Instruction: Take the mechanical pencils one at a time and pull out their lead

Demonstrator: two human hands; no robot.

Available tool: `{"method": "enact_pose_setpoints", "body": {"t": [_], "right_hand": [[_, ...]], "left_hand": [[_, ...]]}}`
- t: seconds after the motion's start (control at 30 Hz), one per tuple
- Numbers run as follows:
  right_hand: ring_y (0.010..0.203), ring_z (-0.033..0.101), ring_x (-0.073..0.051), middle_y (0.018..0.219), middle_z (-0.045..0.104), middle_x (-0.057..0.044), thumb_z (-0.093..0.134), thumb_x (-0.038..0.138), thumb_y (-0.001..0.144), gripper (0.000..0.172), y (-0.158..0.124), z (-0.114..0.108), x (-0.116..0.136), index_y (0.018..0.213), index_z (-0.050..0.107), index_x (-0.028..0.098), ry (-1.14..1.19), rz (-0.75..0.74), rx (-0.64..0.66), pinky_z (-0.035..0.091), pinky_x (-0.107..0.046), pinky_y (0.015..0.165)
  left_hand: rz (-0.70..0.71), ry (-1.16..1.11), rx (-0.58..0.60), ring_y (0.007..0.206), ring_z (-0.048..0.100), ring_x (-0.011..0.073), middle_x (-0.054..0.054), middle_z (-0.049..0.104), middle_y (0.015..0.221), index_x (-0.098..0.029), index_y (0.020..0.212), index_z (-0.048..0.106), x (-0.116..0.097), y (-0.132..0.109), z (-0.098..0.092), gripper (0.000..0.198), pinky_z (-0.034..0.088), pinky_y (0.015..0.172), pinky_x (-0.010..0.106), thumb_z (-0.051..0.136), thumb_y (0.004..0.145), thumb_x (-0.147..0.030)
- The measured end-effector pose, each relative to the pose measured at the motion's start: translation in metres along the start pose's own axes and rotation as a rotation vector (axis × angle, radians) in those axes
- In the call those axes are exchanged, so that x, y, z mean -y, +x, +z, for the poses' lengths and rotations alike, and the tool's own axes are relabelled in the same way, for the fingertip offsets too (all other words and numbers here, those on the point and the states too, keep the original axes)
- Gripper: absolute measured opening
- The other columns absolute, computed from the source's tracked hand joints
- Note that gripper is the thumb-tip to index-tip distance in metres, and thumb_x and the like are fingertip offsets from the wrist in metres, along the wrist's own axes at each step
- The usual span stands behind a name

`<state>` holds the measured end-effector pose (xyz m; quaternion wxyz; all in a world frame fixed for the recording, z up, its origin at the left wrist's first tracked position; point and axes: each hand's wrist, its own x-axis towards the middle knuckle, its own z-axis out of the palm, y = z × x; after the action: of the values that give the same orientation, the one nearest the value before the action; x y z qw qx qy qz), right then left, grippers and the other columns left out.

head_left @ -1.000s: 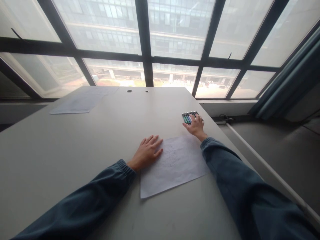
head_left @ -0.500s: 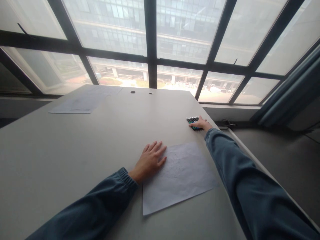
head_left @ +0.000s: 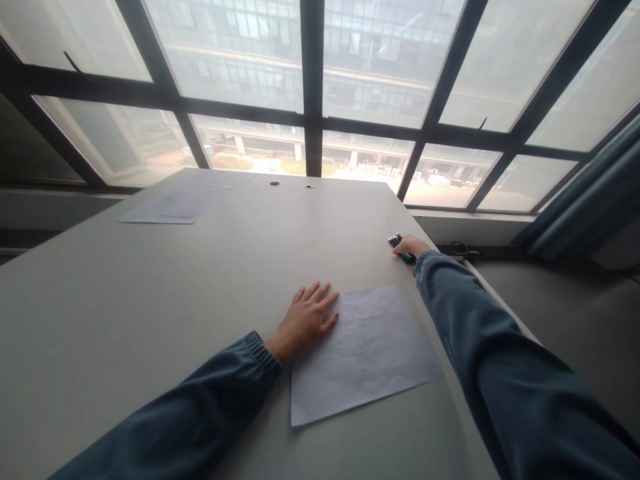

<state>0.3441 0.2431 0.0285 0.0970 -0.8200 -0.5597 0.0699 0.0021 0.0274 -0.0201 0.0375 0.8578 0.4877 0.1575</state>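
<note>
My left hand [head_left: 306,319] lies flat with its fingers spread, partly on the left edge of a white sheet of paper [head_left: 365,360] and partly on the tabletop. Faint marks show near the middle of that sheet. Beyond its far right corner, close to the table's right edge, my right hand [head_left: 413,245] is closed around several pens [head_left: 395,241]. Their silvery ends and dark and green barrels stick out on the left of the fingers. The hand covers the rest of the bunch, so I cannot tell whether it touches the table.
A white table [head_left: 190,300] stretches toward a large window with dark frames [head_left: 313,80]. More white papers [head_left: 170,203] lie at the far left. Two small dark holes sit near the far edge. A blue curtain [head_left: 570,220] hangs at the right, above a dark floor.
My right hand has closed on the pens, which lay side by side in a row and are now bunched together. My left hand stays on the paper. The view has shifted slightly left.
</note>
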Motion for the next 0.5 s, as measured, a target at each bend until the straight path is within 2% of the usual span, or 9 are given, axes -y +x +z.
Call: {"method": "enact_pose_setpoints", "body": {"t": [0.13,0.33,0.4,0.5], "right_hand": [[0.111,0.069,-0.035,0.115,0.073,-0.021,0.082,0.014,0.062,0.05,-0.011,-0.003,0.005,0.111,0.073,0.011,-0.057,0.041,0.096,0.056,-0.043,0.093],[0.124,0.063,-0.037,0.128,0.065,-0.028,0.078,0.015,0.069,0.059,-0.04,-0.001,0.002,0.126,0.063,0.005,-0.01,0.037,0.031,0.052,-0.045,0.101],[0.122,0.063,-0.037,0.127,0.065,-0.029,0.077,0.015,0.07,0.058,-0.051,-0.001,0.0,0.125,0.062,0.004,0.039,0.009,0.003,0.051,-0.045,0.101],[0.111,0.068,-0.034,0.116,0.069,-0.027,0.075,0.019,0.071,0.047,-0.071,-0.003,0.0,0.115,0.065,0.005,0.146,-0.069,-0.018,0.053,-0.041,0.093]], "left_hand": [[0.004,-0.008,-0.011,0.148,0.038,0.032,0.007,0.046,0.157,-0.031,0.146,0.052,0.0,0.0,0.0,0.05,0.029,0.122,0.055,0.048,0.099,-0.047],[0.001,-0.024,-0.01,0.148,0.038,0.0326,0.008,0.046,0.157,-0.03,0.145,0.054,0.0,0.0,0.001,0.048,0.029,0.121,0.056,0.048,0.099,-0.046],[-0.002,-0.033,-0.006,0.148,0.038,0.0327,0.008,0.046,0.157,-0.03,0.144,0.054,0.001,0.0,0.001,0.048,0.028,0.122,0.057,0.048,0.099,-0.045],[-0.026,-0.077,-0.035,0.148,0.039,0.0329,0.009,0.048,0.155,-0.027,0.145,0.053,0.001,0.0,0.0,0.049,0.027,0.123,0.056,0.051,0.098,-0.042]]}}
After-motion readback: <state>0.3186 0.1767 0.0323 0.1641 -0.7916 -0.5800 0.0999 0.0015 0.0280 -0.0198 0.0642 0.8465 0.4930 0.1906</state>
